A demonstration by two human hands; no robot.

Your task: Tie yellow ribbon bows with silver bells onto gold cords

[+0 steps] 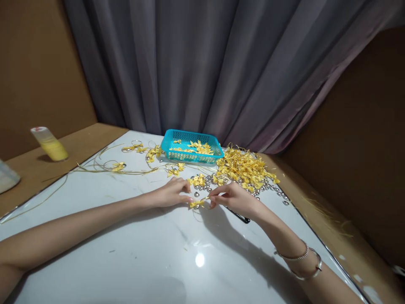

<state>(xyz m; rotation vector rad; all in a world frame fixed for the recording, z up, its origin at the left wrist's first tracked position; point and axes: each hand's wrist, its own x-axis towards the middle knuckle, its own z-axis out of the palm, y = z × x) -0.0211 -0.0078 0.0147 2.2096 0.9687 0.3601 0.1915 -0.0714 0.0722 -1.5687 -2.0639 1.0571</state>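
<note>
Low over the white marbled tabletop, my left hand (173,192) has its thumb tip at a small yellow ribbon bow (195,204), with the other fingers curled above. The bow has a silvery bead at its middle. Between thumb and finger, my right hand (236,197) pinches a thin gold cord (205,199) that loops out from the bow. Partly hidden under the right hand lies a slim black-handled tool (242,217); its kind cannot be made out. Silver beads (202,185) and more yellow bows (196,180) lie just beyond the fingers.
A blue perforated basket (193,159) at the back holds yellow bows. Right of it spreads a heap of yellow bows (245,166), with silver beads along its edge. Gold cords (126,172) trail leftward. A yellow-filled clear container (52,145) stands far left, before a grey curtain (190,63).
</note>
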